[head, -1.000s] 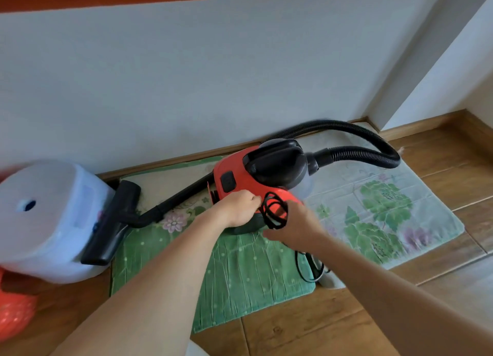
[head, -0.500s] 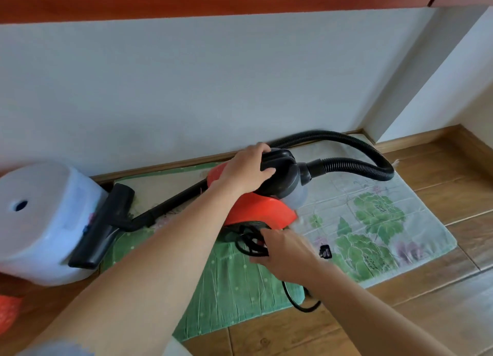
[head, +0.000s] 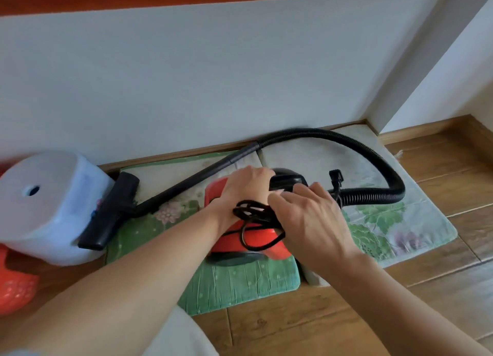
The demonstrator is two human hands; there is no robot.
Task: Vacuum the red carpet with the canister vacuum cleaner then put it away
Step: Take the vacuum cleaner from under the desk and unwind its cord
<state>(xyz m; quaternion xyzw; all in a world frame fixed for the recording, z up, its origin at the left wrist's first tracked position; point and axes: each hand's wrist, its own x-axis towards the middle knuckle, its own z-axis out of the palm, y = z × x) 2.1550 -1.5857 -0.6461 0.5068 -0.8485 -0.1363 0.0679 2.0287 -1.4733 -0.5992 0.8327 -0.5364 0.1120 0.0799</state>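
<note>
The red canister vacuum [head: 250, 238] with a black top sits on a green cushion mat [head: 240, 281] by the white wall. My left hand [head: 242, 187] grips its black handle [head: 286, 181]. My right hand [head: 306, 217] holds the coiled black power cord [head: 253, 214] against the top of the canister; the plug [head: 335, 177] sticks up behind it. The black hose [head: 373, 163] loops along the wall to the right and back. The wand runs left to the floor nozzle [head: 109, 211]. No red carpet is in view.
A white plastic stool [head: 45, 209] lies on its side at the left, touching the nozzle. Something orange [head: 16, 283] sits at the lower left. A floral mat [head: 386, 222] covers the floor to the right, with wooden floor [head: 400, 315] around and a wall corner [head: 378, 121] behind.
My right hand has lifted the coiled cord from the canister's front side up onto its top. My left hand stays on the handle. The plug now stands up behind the canister.
</note>
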